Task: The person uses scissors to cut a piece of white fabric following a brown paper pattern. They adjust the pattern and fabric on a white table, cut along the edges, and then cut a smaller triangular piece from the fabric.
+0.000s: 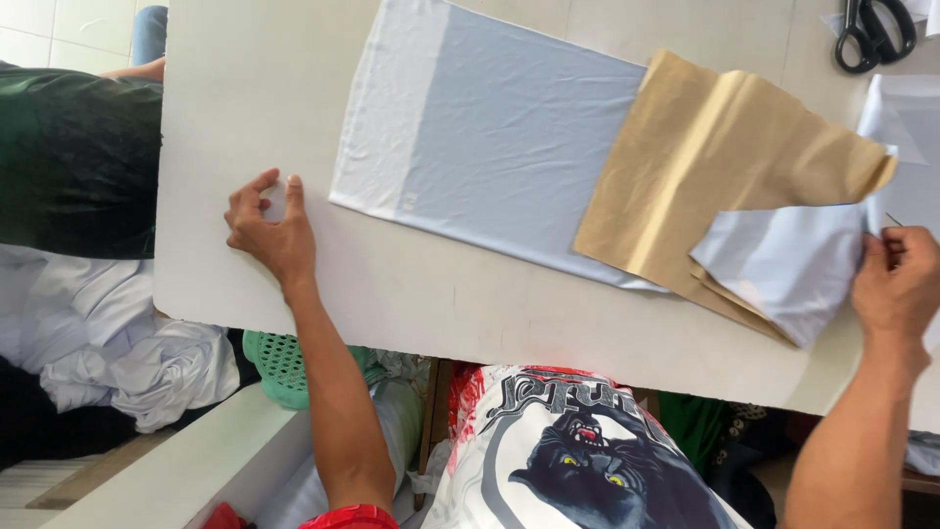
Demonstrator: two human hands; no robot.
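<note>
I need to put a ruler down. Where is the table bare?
Bare: the table left of the pale blue fabric, around the left hand, and the near edge strip below it. Crowded: right side, with tan paper, scissors, right hand.

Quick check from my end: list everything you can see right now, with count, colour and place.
table: one, off-white, fills the upper frame
fabric panel: one, pale blue-grey with a white strip, flat at centre
paper pattern: one, tan, overlapping the panel's right end
folded fabric piece: one, pale blue-grey, on the pattern's lower right
scissors: one pair, black, top right corner
basket: one, green, below the table edge
white cloth heap: one, lower left
left hand: on bare table, fingertips pinched, holding nothing visible
right hand: at the folded piece's right edge, pinching something thin
</note>
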